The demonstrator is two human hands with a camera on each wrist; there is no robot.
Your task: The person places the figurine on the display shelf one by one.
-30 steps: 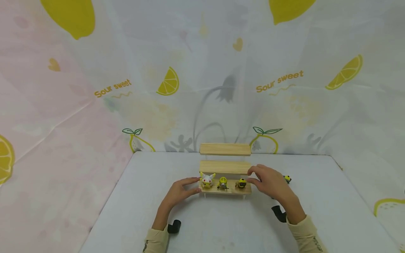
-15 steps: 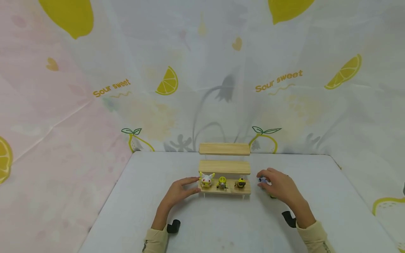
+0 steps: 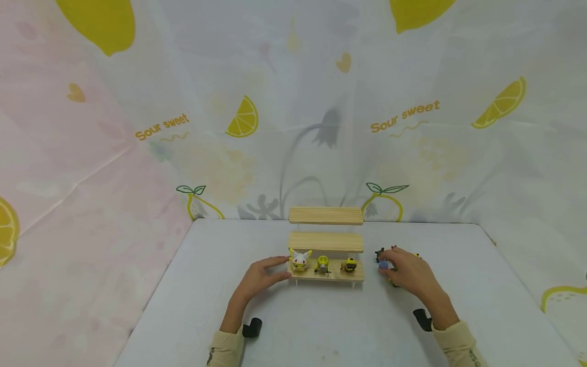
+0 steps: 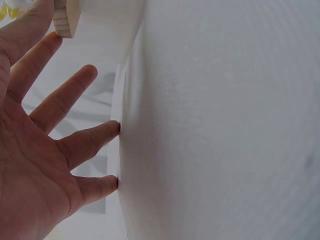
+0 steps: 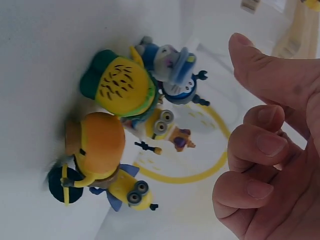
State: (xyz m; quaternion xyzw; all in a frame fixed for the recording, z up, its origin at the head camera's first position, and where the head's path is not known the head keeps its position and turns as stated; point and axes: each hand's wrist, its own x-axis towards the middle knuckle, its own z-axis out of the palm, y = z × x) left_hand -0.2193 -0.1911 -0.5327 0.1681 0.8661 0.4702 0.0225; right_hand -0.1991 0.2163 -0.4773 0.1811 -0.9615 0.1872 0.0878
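My left hand (image 3: 260, 278) has its fingers spread at the left end of a small tiered wooden display stand (image 3: 326, 215), thumb and index finger touching the lowest shelf (image 4: 66, 20). On that shelf stand a white figurine with yellow ears (image 3: 299, 261), a yellow figurine (image 3: 323, 264) and another with a dark front (image 3: 350, 264). Over a cluster of toy figurines right of the stand is my right hand (image 3: 408, 272). In the right wrist view a gap separates its thumb and loosely curled fingers from the blue-hatted figurine (image 5: 182, 65) and the yellow-and-green one (image 5: 122, 85).
An orange-backed minion figurine (image 5: 102, 145) stands in the same cluster on the white table (image 3: 339, 326). A patterned cloth backdrop (image 3: 293, 127) hangs behind the table. Black camera mounts (image 3: 252, 328) sit at both wrists.
My right hand has moved right from the dark-fronted figurine on the shelf to the cluster, where the blue-hatted figurine now shows by its fingertips. My left hand has stayed in place.
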